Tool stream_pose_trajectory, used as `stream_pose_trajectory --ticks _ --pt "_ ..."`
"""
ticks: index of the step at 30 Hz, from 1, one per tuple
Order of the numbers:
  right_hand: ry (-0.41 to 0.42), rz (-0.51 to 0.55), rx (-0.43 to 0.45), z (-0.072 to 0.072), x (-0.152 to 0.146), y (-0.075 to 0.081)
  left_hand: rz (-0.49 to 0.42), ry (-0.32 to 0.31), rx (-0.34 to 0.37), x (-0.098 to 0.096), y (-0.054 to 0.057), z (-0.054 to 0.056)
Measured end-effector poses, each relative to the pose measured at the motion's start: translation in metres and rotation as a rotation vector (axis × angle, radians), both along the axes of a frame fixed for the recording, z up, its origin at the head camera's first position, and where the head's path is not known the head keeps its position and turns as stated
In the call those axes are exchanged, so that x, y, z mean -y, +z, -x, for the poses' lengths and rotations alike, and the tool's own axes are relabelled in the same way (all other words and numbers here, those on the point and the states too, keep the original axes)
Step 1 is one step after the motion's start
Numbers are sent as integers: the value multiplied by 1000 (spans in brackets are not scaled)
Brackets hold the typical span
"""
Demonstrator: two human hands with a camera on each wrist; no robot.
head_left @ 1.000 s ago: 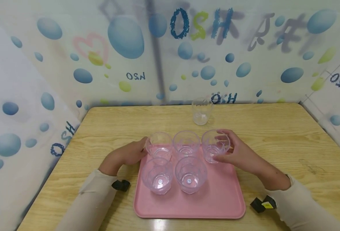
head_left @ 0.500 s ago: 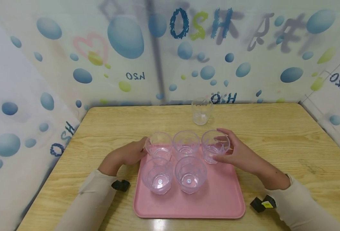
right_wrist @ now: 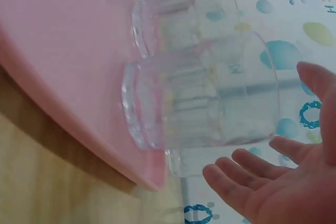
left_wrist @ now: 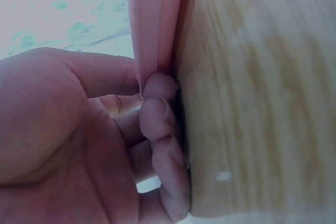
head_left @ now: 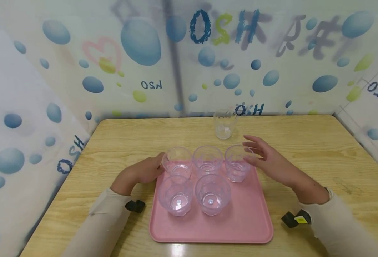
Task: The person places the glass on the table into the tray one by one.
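A pink tray [head_left: 243, 223] lies on the table and carries several clear plastic cups. My left hand [head_left: 145, 170] holds the tray's left edge; the left wrist view shows its fingers [left_wrist: 160, 119] curled against the rim. At the back right corner stands a clear cup [head_left: 237, 171], upright. Beside it my right hand [head_left: 270, 160] has its fingers spread and grips nothing. In the right wrist view the right hand [right_wrist: 289, 182] is close to the rim of that cup [right_wrist: 194, 98]. Other cups are the back left [head_left: 177, 157], back middle [head_left: 207, 160], front left [head_left: 176, 196] and front middle [head_left: 212, 196].
Behind the tray another clear cup [head_left: 225, 125] stands alone on the wooden table [head_left: 137, 135]. A patterned wall covering [head_left: 189, 71] with blue drops borders the table's far edge. Black blocks [head_left: 135, 206] are worn at both wrists.
My right hand has let go of the back right cup and moved slightly up and to the right, fingers opening. The cup stays in place. The left hand has not visibly moved.
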State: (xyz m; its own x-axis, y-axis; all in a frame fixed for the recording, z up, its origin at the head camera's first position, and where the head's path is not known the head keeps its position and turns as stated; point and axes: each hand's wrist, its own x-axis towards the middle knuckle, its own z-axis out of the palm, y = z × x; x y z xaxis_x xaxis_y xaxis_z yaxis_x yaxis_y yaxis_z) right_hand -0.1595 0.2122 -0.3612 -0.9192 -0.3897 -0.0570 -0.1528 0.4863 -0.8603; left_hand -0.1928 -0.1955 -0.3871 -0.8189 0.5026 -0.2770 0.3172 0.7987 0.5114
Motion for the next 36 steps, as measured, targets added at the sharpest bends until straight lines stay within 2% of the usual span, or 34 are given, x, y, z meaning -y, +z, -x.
stream_pose_trajectory --ticks 5,12,19,23,28,36 --pt "-66 -21 -29 23 -4 10 11 9 1 1 3 -2" --pt "-122 -107 -34 58 -6 13 10 4 -5 2 3 -4" --pt "-111 -69 62 87 -4 11 5 -7 -17 1 2 -2" --pt "-103 -62 104 100 0 9 0 -6 -6 0 3 -1" --pt "-99 -58 113 113 7 5 1 -3 -9 0 2 -2" --pt "-108 -40 133 122 15 -2 11 -10 -16 1 0 0"
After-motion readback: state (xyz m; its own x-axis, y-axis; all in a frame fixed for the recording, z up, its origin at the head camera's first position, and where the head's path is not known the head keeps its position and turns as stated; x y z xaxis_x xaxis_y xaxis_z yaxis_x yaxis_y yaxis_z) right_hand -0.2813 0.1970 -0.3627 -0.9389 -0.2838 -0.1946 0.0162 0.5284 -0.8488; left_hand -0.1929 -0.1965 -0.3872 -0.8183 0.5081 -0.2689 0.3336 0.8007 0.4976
